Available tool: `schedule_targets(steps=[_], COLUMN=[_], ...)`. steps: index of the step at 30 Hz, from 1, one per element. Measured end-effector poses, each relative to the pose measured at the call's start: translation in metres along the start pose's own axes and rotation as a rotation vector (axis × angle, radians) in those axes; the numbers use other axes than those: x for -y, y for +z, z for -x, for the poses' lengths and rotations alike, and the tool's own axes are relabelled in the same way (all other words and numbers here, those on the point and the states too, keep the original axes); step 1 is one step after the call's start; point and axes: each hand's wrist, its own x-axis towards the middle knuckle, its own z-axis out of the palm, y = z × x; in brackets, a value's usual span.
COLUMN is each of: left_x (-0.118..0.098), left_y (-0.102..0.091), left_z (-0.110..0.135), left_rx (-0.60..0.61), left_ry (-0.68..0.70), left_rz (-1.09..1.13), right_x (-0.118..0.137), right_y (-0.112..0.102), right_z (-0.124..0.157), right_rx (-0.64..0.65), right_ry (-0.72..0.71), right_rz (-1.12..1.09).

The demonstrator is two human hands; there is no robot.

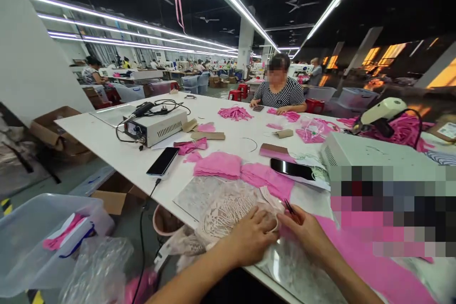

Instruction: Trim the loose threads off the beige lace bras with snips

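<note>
A coiled bundle of cream cord (224, 211), partly wrapped in clear plastic, lies at the near edge of the white table. Over its right side rests my left hand (254, 230), fingers bent down onto the cord; the fingertips are partly hidden. My right hand (302, 228) is closed around small dark thread snips (289, 206), points upward, and its fingertips come close to my left fingers. Just beyond both hands lie stacked pink fabric pieces (218, 165). More pink fabric (377, 256) stretches along the table to the right.
A phone (163, 161) and a grey control box (160, 126) with cables stand at left. Another phone (290, 168) lies beyond my hands. A large pale box (377, 152) is at right. A person in a striped top (280, 92) sits opposite. A clear bin (21, 242) stands below left.
</note>
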Motion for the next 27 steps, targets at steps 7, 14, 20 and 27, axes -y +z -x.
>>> schedule_targets(steps=[7,14,20,27], left_x=[0.01,0.023,0.029,0.03], left_y=[-0.027,-0.019,-0.024,-0.035], left_z=[0.032,0.047,0.051,0.062], left_rx=[-0.135,-0.178,-0.094,0.0], left_ry=[-0.063,-0.034,-0.131,-0.142], left_rz=[0.265,0.327,0.234,0.17], right_x=[-0.015,0.014,0.007,-0.023], right_y=[-0.026,-0.047,0.006,0.006], right_z=[-0.012,0.005,0.024,0.021], right_rx=[-0.031,-0.461,0.164,0.283], right_ry=[0.006,-0.102,-0.463,-0.406], right_rz=[0.141,0.399,0.59,0.801])
